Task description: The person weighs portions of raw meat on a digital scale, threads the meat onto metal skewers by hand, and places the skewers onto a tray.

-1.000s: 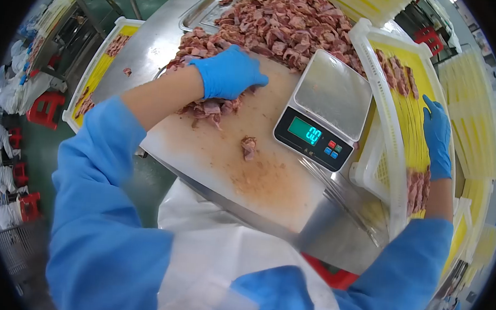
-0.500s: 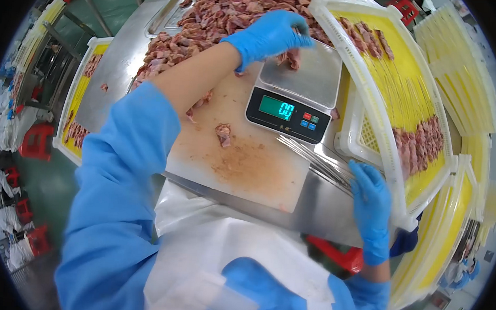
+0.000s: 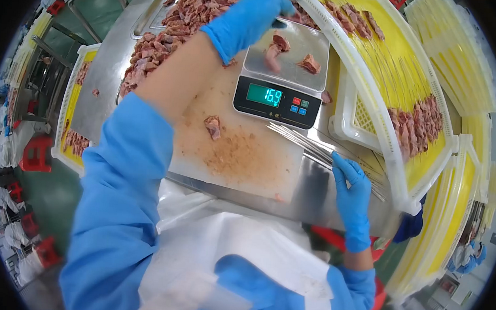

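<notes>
"Status?"
"Apart from each other. From the scale (image 3: 278,107), I place the left hand (image 3: 246,23) at eleven o'clock and the right hand (image 3: 351,194) at five, fingertips at the skewers (image 3: 311,146); I cannot tell either grip."
"Meat (image 3: 309,64)?"
"Pieces on the pan (image 3: 295,43); another at eight o'clock, on the board (image 3: 252,175)."

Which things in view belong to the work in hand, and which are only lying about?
Likely in use:
silver-and-black digital scale
thin silver metal skewers
heap of raw red meat
white cutting board
white plastic tray with yellow lining

Seemingly lying about:
red plastic stool
lone red meat scrap at left
</notes>
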`<state>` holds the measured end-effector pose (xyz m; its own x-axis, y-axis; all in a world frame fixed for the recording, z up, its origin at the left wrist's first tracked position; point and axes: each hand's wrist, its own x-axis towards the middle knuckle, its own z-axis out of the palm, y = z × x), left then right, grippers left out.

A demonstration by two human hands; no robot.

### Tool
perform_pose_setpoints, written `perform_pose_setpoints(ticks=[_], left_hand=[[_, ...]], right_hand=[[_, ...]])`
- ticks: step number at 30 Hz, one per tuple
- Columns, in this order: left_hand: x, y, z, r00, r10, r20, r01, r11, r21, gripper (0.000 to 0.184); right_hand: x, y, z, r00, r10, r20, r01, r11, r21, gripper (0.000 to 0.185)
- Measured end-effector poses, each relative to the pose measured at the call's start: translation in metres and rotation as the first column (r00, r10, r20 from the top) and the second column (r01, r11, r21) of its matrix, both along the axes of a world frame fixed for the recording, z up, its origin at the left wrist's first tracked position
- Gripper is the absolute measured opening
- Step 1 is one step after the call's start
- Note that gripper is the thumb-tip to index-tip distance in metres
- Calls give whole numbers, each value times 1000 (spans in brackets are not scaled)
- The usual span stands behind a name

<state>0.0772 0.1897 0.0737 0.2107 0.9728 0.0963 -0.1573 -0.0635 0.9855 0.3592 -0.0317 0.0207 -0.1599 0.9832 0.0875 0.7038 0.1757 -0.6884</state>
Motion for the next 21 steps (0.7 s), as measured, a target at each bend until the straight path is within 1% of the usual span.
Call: perform_pose_setpoints(ticks=[1, 2, 3, 4, 5, 6, 7, 8, 10, 11, 13, 14, 16, 17, 19, 20, 21], left_hand=[[-4, 1, 9, 1000, 0, 3, 0, 1000, -3, 19], [-8, 2, 20, 987, -4, 162, 14, 998, -62, 17], [-14, 3, 25, 949, 2, 315, 37, 992, -117, 17], [-24, 5, 26, 952, -99, 290, 104, 995, -3, 12], [-28, 3, 25, 953, -98, 285, 103, 995, -4, 12], [-26, -12, 38, 986, 75, 150, -77, 997, 8, 11], [-26, -24, 44, 968, 249, 16, -249, 967, 43, 11], [-31, -31, 44, 969, 248, 12, -248, 968, 40, 11], [-60, -46, 40, 915, 372, -155, -349, 924, 157, 10], [-77, -52, 36, 914, 374, -158, -351, 924, 154, 10], [-113, -65, 28, 940, 297, -166, -266, 946, 185, 19], [-124, -72, 25, 939, 300, -170, -269, 945, 183, 19], [-138, -86, 23, 903, 380, -201, -328, 911, 252, 17], [-145, -91, 21, 902, 382, -202, -329, 910, 253, 17], [-152, -102, 20, 866, 458, -199, -391, 870, 301, 15], [-149, -105, 20, 867, 458, -198, -391, 870, 301, 15], [-141, -108, 21, 882, 453, -128, -400, 865, 304, 15]], right_hand=[[3, -1, -3, 1000, -28, -9, 28, 1000, -10, 33], [5, -1, -6, 1000, -29, -9, 29, 1000, -10, 33], [7, -3, -10, 998, -18, 66, 14, 998, 65, 34], [8, -5, -13, 990, -11, 140, -9, 990, 138, 36], [7, -6, -13, 991, -10, 135, -9, 990, 138, 36], [7, -7, -12, 975, -15, 222, -23, 986, 164, 36], [6, -9, -12, 951, -22, 308, -38, 982, 187, 36], [7, -10, -15, 952, -22, 305, -36, 982, 183, 36], [11, -12, -27, 881, -110, 460, -40, 952, 303, 33], [17, -13, -37, 882, -106, 459, -41, 953, 299, 33], [31, -12, -60, 933, -152, 327, 7, 914, 405, 26], [32, -12, -65, 935, -147, 324, 5, 915, 403, 26], [32, -11, -69, 966, -190, 177, 99, 898, 428, 22], [31, -10, -69, 966, -189, 175, 98, 898, 429, 22], [30, -10, -69, 975, -214, 52, 173, 889, 424, 20], [29, -9, -68, 975, -215, 53, 173, 889, 425, 20], [30, -9, -67, 979, -195, 54, 154, 892, 425, 23]])
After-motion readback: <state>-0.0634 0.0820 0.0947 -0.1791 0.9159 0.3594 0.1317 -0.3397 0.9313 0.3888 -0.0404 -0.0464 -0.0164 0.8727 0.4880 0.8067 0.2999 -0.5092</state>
